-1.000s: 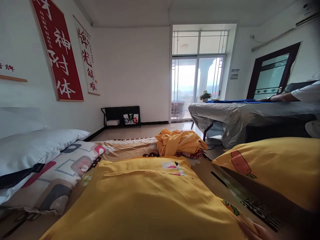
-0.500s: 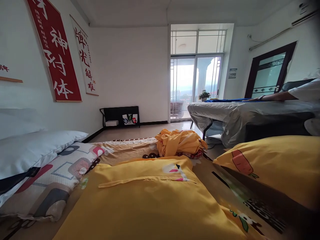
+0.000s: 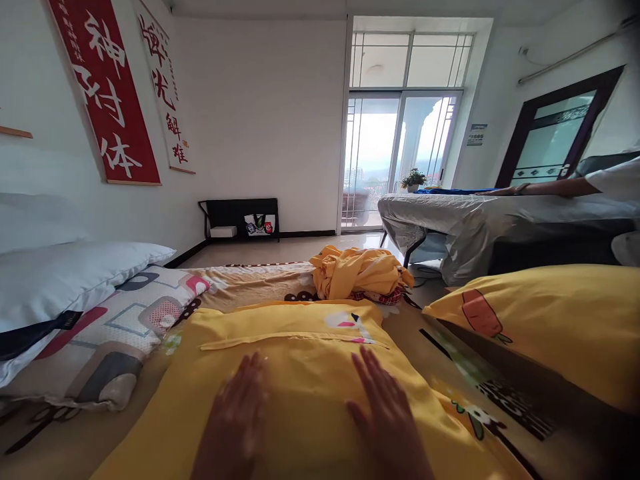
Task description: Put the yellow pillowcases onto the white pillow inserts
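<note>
Right in front of me lies a yellow pillow [image 3: 300, 380] in a pillowcase with a flap seam across its upper part and a printed figure near the far right corner. My left hand [image 3: 237, 413] is over its left half, fingers stretched out and somewhat blurred. Over the right half is my right hand [image 3: 383, 413], flat, with the fingers extended and the thumb apart. Neither hand grips anything; both seem to rest on or just above the cloth. A crumpled heap of yellow cloth [image 3: 357, 270] sits beyond the pillow's far edge.
Another yellow pillow [image 3: 550, 327] with a carrot print lies to the right. Patterned [image 3: 115, 333] and white [image 3: 75, 277] pillows are stacked on the left. A plastic-covered table [image 3: 450, 213] stands behind, where another person's arm [image 3: 555, 189] rests. A black bench [image 3: 240, 217] is by the wall.
Both of my hands have come into view from below, over the yellow pillow. My view has tilted down slightly, and the pillow lies in the same place.
</note>
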`<state>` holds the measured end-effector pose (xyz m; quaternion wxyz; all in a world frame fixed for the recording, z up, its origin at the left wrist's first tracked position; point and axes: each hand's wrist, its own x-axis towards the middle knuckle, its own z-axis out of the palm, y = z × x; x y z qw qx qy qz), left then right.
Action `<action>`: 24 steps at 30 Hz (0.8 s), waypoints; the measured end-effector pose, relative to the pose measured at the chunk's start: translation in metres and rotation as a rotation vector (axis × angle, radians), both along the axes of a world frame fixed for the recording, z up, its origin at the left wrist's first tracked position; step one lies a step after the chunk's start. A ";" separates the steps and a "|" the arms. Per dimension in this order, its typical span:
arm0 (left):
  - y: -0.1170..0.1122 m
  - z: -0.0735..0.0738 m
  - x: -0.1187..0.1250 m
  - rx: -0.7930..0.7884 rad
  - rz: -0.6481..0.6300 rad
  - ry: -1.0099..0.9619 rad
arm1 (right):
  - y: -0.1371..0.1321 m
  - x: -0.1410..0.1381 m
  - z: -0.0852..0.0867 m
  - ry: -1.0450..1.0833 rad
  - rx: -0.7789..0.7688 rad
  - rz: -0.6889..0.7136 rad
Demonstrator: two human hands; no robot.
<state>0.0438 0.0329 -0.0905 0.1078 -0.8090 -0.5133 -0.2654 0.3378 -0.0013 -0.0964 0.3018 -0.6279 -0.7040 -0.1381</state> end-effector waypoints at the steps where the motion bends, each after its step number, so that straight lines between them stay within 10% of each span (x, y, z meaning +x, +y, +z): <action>1: 0.009 -0.001 0.014 -0.001 -0.016 0.034 | 0.008 -0.022 -0.001 -0.017 -0.066 0.070; 5: 0.033 -0.023 0.038 0.032 -0.087 0.163 | 0.030 -0.051 -0.019 0.017 -0.318 0.165; 12: 0.033 -0.070 -0.017 0.074 0.052 0.231 | 0.028 -0.001 -0.052 0.018 -0.389 0.003; 24: 0.020 -0.078 -0.038 0.108 0.185 0.230 | 0.010 0.065 -0.093 -0.052 -0.384 -0.163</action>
